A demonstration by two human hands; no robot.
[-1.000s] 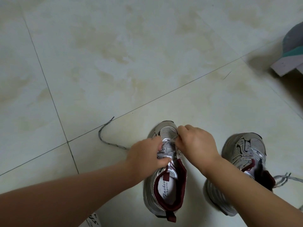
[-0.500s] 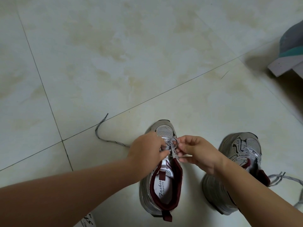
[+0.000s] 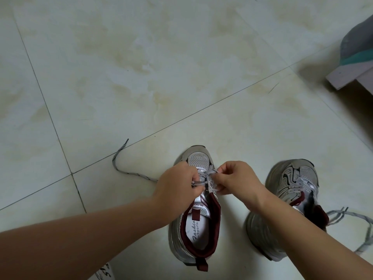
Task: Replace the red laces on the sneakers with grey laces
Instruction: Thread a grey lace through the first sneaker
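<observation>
A person crouched over a tiled floor [image 3: 141,81] threads a grey lace [image 3: 129,173] through the lowest eyelets of a silver-and-maroon sneaker [image 3: 194,229], which stands at about six o'clock in the view with its toe pointing to twelve. The left hand [image 3: 175,188] pinches the lace where it crosses the front of the tongue; the right hand [image 3: 236,178], fingers curled, pinches the other end just beside the eyelet row. The two hands nearly meet over the shoe. From under the left hand the free length of lace trails along the floor toward nine o'clock, its dark tip turned up toward eleven.

The second sneaker [image 3: 292,190] stands near, at about four o'clock, with grey laces [image 3: 361,229] spilling loose beyond its collar toward the frame's edge; how completely it is laced cannot be told. No red lace is visible.

By these signs the job appears to be at the early lacing of the near shoe, only the bottom crossing being made. The next move likely calls for evening out the two ends, then feeding each tip up through the following pair of eyelets without twisting the flat lace.

At two o'clock, well apart, a grey and teal cloth [image 3: 357,43] drapes over a pale furniture edge.
</observation>
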